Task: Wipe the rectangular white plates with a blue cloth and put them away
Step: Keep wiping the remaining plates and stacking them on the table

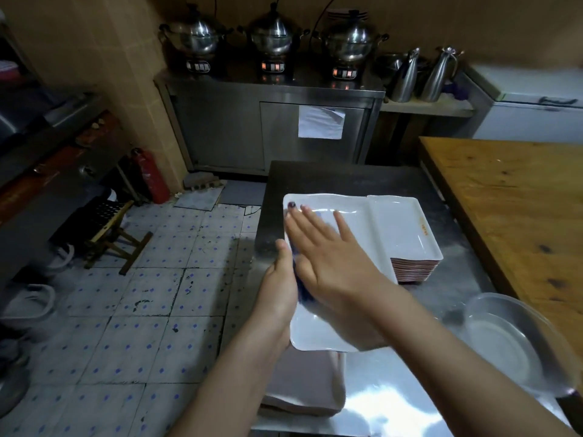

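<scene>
1. Tiled floor point(126, 310): fills the left half of the frame, white tiles with small blue marks.
2. Steel table point(394, 383): runs from centre frame to the bottom edge. All task items are on or above it.
3. Wooden table point(511, 197): right side of the frame, just beside the steel table.
4. Steel cabinet point(220, 127): upper centre, carrying three lidded steel pots point(273, 34).
5. Round basin point(504, 342): lower right, on the steel table, blurred.
6. Held plate point(318, 329): white, rectangular, centre frame, above the left part of the steel table. Its far right side overlaps the plate stack in view; I cannot tell whether they touch.
7. Plate stack point(407, 228): right of centre, white plates piled face up on the steel table.
8. Lower stack point(303, 383): bottom centre, below the near edge of the held plate, with a dull pinkish top face; detail is blurred.
9. My right hand point(331, 257): lies flat on the held plate, fingers straight and spread, pointing to the upper left, palm pressing down.
10. My left hand point(280, 291): grips the left edge of the held plate, thumb over the rim; the fingers underneath are hidden.
11. Blue cloth point(304, 288): only a dark blue strip shows, between my two hands; the remainder is covered by my right palm.
</scene>
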The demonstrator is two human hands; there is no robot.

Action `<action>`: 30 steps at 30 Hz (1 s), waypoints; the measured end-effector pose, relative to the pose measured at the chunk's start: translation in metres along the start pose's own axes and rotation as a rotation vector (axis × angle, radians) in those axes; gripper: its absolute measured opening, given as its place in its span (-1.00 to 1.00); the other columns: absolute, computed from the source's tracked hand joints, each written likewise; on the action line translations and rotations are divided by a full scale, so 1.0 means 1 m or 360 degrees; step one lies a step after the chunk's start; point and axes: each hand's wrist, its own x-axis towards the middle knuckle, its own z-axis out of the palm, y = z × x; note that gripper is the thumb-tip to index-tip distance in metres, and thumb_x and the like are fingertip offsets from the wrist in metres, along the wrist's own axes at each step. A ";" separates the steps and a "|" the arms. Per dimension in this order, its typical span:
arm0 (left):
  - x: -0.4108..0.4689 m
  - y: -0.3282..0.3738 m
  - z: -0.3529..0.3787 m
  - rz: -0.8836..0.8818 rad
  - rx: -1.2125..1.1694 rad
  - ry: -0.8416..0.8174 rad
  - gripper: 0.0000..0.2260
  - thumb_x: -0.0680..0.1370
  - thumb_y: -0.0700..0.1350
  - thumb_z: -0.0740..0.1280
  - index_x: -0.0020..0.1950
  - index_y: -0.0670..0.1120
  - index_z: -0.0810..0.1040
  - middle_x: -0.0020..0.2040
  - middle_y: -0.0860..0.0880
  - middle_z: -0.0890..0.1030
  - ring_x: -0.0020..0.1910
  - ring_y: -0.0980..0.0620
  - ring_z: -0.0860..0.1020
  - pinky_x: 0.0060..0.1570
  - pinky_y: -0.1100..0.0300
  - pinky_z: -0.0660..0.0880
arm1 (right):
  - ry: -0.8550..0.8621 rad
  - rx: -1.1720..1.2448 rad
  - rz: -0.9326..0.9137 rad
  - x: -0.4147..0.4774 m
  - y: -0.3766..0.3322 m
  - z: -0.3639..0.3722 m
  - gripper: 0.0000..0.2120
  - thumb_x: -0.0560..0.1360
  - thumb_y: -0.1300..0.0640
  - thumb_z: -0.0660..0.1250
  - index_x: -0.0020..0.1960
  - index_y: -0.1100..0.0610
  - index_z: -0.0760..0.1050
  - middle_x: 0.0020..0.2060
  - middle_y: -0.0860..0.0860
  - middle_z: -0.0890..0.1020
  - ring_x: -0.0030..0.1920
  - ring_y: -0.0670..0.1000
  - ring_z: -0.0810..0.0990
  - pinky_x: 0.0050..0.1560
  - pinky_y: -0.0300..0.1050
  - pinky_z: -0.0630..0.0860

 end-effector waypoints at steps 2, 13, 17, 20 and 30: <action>-0.001 -0.001 -0.001 -0.0004 0.0077 -0.0004 -0.64 0.62 0.14 0.02 -0.20 0.09 0.53 -0.47 0.27 0.59 -0.46 0.38 0.55 -0.54 0.48 0.42 | 0.0018 -0.0026 0.0119 0.022 0.008 0.000 -0.44 0.61 0.02 -0.07 0.55 0.02 -0.19 0.54 -0.09 -0.16 0.51 -0.11 -0.25 0.43 0.05 -0.36; 0.009 0.022 -0.035 0.0030 0.0131 0.0118 -0.68 0.60 0.11 0.13 -0.16 -0.03 0.55 -0.46 0.14 0.63 -0.50 0.19 0.59 -0.62 0.40 0.39 | 0.0025 0.0056 0.0402 -0.029 -0.001 0.029 -0.37 0.47 -0.11 -0.39 0.50 0.07 -0.32 0.49 -0.09 -0.27 0.47 -0.07 -0.37 0.44 -0.06 -0.41; 0.012 0.019 -0.030 0.0027 0.0168 0.0081 -0.70 0.60 0.12 0.12 -0.09 0.01 0.57 -0.33 0.13 0.65 -0.42 0.21 0.62 -0.54 0.40 0.45 | 0.0029 0.0063 0.0379 -0.017 -0.011 0.034 -0.45 0.55 -0.11 -0.30 0.50 0.00 -0.35 0.50 -0.14 -0.26 0.45 -0.12 -0.42 0.39 0.00 -0.49; 0.012 0.013 -0.023 0.0063 0.0232 0.0063 -0.71 0.60 0.11 0.12 -0.11 0.04 0.58 -0.26 0.16 0.64 -0.36 0.24 0.62 -0.49 0.42 0.47 | 0.0095 0.0043 0.0565 0.016 0.009 0.024 -0.47 0.63 -0.06 -0.16 0.55 0.00 -0.22 0.54 -0.10 -0.16 0.51 -0.06 -0.27 0.45 0.11 -0.37; 0.019 0.019 -0.029 0.0039 0.0091 0.0121 -0.68 0.62 0.08 0.08 -0.15 0.03 0.57 -0.39 0.16 0.65 -0.38 0.29 0.61 -0.40 0.45 0.50 | 0.0091 0.0496 0.0155 0.003 -0.045 0.032 -0.45 0.60 0.02 -0.13 0.56 0.07 -0.13 0.54 -0.06 -0.13 0.49 -0.06 -0.35 0.43 -0.11 -0.32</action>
